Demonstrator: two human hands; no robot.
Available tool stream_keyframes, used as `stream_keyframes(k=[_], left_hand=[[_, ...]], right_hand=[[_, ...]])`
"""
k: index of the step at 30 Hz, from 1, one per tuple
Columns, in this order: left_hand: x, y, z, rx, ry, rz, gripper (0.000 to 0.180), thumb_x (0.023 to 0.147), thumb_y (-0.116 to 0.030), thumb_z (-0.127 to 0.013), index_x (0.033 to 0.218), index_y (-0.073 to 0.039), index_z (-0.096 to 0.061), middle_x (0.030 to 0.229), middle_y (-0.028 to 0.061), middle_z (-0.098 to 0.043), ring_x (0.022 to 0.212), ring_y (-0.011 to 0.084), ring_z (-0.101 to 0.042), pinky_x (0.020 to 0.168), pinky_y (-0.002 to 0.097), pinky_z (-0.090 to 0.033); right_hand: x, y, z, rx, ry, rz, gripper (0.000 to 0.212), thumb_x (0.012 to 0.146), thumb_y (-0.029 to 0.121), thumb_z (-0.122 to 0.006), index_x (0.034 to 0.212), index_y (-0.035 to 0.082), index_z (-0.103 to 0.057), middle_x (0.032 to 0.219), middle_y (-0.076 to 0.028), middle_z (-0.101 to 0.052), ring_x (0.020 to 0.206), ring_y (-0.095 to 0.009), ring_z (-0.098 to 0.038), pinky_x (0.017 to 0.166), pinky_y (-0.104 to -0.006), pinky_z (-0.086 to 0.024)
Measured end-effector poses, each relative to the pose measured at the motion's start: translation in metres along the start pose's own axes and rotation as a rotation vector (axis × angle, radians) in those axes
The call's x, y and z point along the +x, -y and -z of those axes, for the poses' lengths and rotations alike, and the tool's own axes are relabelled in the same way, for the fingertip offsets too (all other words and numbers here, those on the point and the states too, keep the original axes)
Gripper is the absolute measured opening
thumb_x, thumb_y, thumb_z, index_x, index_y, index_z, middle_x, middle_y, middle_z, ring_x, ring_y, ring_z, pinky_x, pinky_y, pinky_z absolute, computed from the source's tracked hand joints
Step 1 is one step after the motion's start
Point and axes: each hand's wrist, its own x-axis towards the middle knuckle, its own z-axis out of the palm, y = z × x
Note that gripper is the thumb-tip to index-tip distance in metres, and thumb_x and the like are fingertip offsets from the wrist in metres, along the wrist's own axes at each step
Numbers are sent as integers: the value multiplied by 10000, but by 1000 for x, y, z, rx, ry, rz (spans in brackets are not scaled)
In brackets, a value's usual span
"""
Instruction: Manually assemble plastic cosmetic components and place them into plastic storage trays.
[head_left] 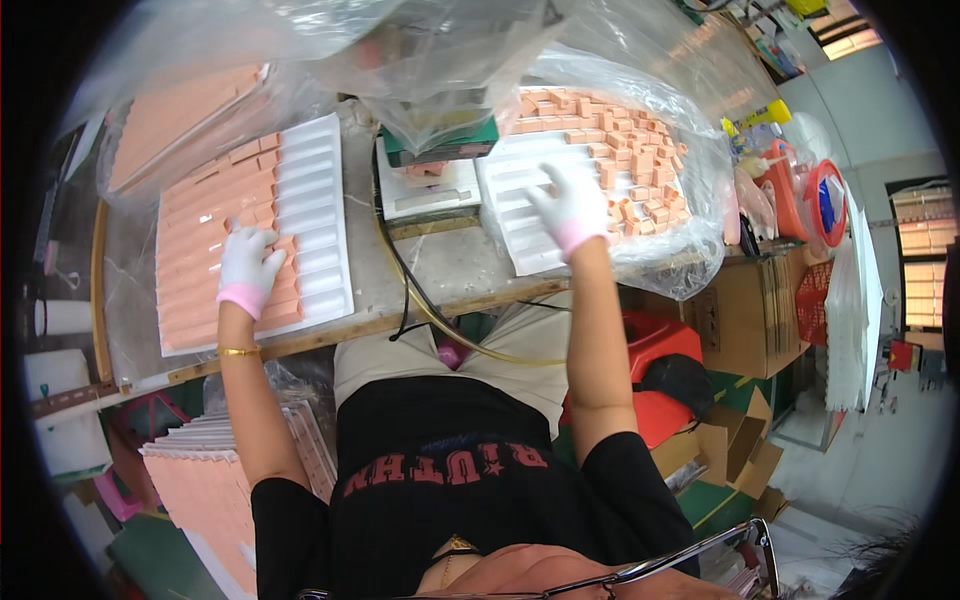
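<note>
My left hand, in a white glove with a pink cuff, rests on a white ridged tray. Rows of small peach-coloured block-like pieces fill the tray's left part, while bare channels show on its right. The left fingers are apart, their tips touching pieces in a row, and I see nothing gripped. My right hand, gloved the same way, hovers over the bare channels of a second white tray. Its thumb and fingers are spread with nothing between them. Loose peach pieces lie heaped on that tray's far and right parts.
Between the trays stands a small device with a green block on a white base; a black cable hangs from it. Clear plastic sheeting drapes above. Stacked filled trays stand lower left, a red stool and cardboard boxes right.
</note>
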Motion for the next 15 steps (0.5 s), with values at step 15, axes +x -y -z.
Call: stream_keyframes(k=[15], left_hand=[[23,-28,2,48,2,-40,149,684,-160,-691,753,-55,-611,838,125,-595,834,325,-542,796,405,-445]], right_hand=[[-37,4,21,364,61,-23,258,770,123,-686,999,31,-612,882,-116,-650,780,-188,-636,706,-288,-499]])
